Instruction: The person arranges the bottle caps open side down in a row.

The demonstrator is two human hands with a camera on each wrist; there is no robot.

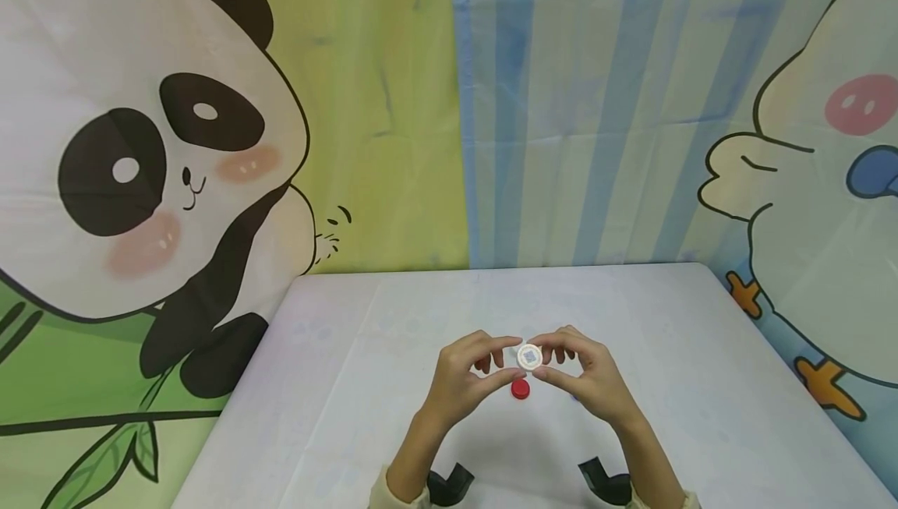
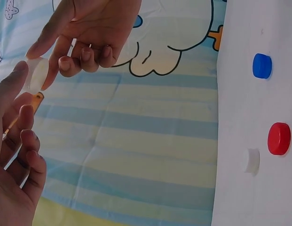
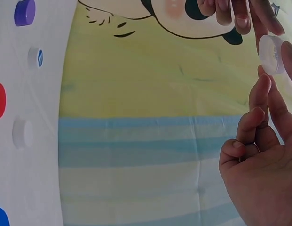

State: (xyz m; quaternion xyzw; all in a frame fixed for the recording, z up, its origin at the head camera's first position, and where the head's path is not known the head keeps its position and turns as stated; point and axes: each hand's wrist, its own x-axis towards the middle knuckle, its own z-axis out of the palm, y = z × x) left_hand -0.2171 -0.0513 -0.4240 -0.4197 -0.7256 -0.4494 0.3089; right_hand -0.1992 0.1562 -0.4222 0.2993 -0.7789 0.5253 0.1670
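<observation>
A white bottle cap (image 1: 529, 357) is raised above the table between both hands, its round face with a faint greyish mark turned toward the head camera. My left hand (image 1: 463, 380) pinches its left side with thumb and index finger. On the opposite side, my right hand (image 1: 589, 376) pinches it the same way, the other fingers loosely bent. The left wrist view shows the cap (image 2: 37, 74) side-on, with fingertips of both hands at its rim. Below the hands, a red cap (image 1: 520, 389) lies on the table.
More caps lie on the white table (image 1: 351, 384): a blue one (image 2: 262, 66), a white one (image 2: 252, 161), a purple one (image 3: 25, 12) and a white one with a blue mark (image 3: 36, 58). Printed curtains (image 1: 596, 104) hang behind the table.
</observation>
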